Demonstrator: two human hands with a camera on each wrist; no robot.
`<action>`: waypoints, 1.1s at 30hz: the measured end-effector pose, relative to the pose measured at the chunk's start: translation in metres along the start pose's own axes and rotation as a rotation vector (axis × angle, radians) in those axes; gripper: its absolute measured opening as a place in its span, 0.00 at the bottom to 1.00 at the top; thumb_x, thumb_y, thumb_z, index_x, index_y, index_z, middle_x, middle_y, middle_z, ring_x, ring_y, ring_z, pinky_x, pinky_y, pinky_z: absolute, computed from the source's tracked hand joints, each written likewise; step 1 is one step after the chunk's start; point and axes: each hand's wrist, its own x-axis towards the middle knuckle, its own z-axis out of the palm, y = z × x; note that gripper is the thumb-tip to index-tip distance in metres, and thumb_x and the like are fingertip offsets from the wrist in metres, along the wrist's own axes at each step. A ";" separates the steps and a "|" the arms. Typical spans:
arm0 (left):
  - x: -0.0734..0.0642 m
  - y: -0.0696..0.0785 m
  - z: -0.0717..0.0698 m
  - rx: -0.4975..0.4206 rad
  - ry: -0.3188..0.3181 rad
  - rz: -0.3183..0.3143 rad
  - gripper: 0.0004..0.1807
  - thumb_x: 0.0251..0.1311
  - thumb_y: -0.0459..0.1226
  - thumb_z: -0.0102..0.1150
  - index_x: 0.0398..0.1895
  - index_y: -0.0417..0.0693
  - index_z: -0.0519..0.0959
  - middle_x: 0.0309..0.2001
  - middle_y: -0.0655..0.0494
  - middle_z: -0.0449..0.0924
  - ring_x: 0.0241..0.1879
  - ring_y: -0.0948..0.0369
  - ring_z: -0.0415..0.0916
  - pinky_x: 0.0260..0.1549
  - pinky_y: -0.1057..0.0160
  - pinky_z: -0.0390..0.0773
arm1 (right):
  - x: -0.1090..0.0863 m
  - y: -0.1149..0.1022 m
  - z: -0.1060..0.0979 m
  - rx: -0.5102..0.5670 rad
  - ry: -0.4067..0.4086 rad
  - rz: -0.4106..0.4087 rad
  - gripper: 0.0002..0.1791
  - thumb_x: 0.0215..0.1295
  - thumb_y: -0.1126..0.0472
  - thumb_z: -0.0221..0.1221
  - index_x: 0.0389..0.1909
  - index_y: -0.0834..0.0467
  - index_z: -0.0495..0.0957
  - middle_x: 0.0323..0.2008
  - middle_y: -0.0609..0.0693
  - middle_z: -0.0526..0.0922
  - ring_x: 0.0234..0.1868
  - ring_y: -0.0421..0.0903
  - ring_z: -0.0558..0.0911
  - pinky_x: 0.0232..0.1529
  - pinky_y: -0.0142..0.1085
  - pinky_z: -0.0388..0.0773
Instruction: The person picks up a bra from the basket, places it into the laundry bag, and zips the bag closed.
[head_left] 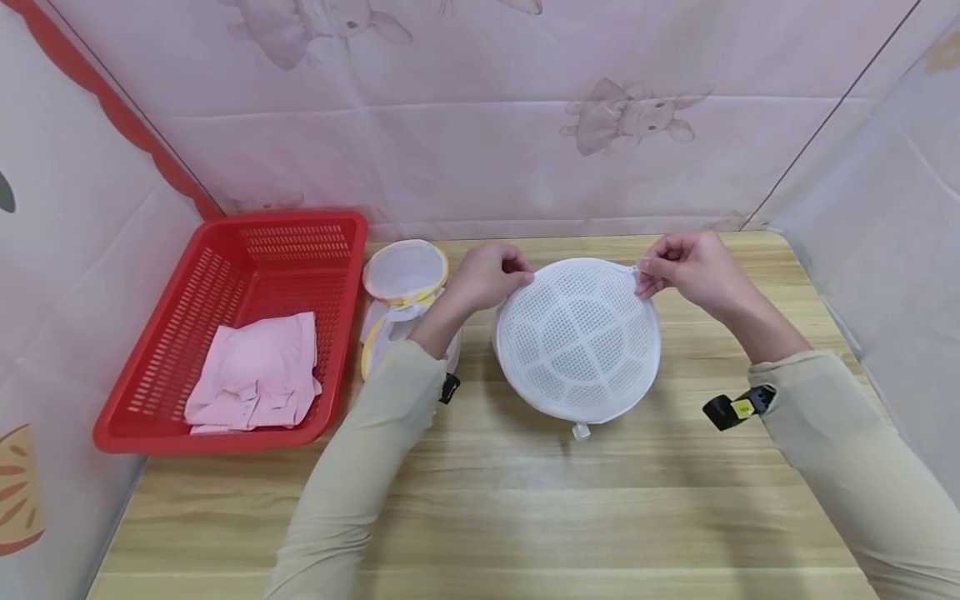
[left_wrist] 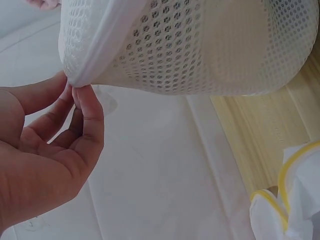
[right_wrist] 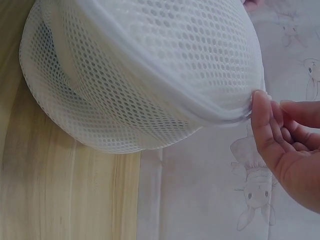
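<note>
A round white mesh laundry bag stands on the wooden table, its netted top facing up and a small white tab at its near edge. At the top's far left, my left hand pinches the rim between thumb and fingers. My right hand pinches the rim at the far right, where the wrist view shows the edge piping running into the fingertips. Through the mesh side of the bag, a pale beige shape shows inside; its kind cannot be made out. What the right fingertips cover is hidden.
On the left stands a red plastic basket with a folded pink garment in it. Between basket and left forearm lie white mesh pouches with yellow trim, partly covered by the arm. A printed cloth wall closes the table's far edge.
</note>
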 end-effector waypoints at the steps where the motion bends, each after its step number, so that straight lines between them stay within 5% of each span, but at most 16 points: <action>1: 0.000 0.001 0.000 0.006 -0.004 0.006 0.05 0.59 0.36 0.57 0.33 0.43 0.80 0.31 0.54 0.76 0.33 0.61 0.70 0.33 0.68 0.70 | 0.000 0.000 0.000 0.002 0.001 0.001 0.09 0.63 0.71 0.52 0.31 0.77 0.72 0.22 0.55 0.80 0.23 0.46 0.81 0.29 0.37 0.80; 9: -0.001 0.001 0.002 0.021 0.018 0.009 0.05 0.59 0.34 0.56 0.32 0.42 0.80 0.30 0.53 0.76 0.33 0.60 0.70 0.31 0.68 0.69 | 0.002 -0.001 0.000 0.037 0.018 0.003 0.08 0.63 0.72 0.52 0.31 0.76 0.72 0.22 0.55 0.80 0.23 0.45 0.81 0.29 0.36 0.80; 21: -0.006 -0.014 0.002 -0.045 0.147 -0.097 0.05 0.58 0.35 0.56 0.31 0.42 0.79 0.28 0.53 0.75 0.31 0.60 0.70 0.30 0.68 0.69 | -0.001 0.012 -0.004 0.080 0.037 0.156 0.08 0.63 0.73 0.50 0.34 0.79 0.69 0.20 0.54 0.78 0.20 0.45 0.80 0.28 0.38 0.80; 26: -0.007 -0.021 0.002 -0.110 0.135 -0.111 0.05 0.58 0.33 0.56 0.32 0.40 0.80 0.28 0.52 0.76 0.28 0.61 0.71 0.26 0.70 0.71 | -0.005 0.024 -0.007 0.114 0.028 0.187 0.07 0.63 0.74 0.50 0.33 0.78 0.69 0.21 0.56 0.78 0.20 0.45 0.80 0.29 0.38 0.81; 33: -0.006 -0.024 0.002 -0.176 0.094 -0.098 0.06 0.59 0.33 0.55 0.33 0.39 0.79 0.30 0.50 0.76 0.29 0.59 0.75 0.27 0.70 0.76 | -0.005 0.025 -0.008 0.118 -0.006 0.114 0.09 0.63 0.73 0.50 0.34 0.80 0.68 0.22 0.54 0.80 0.22 0.45 0.81 0.30 0.38 0.80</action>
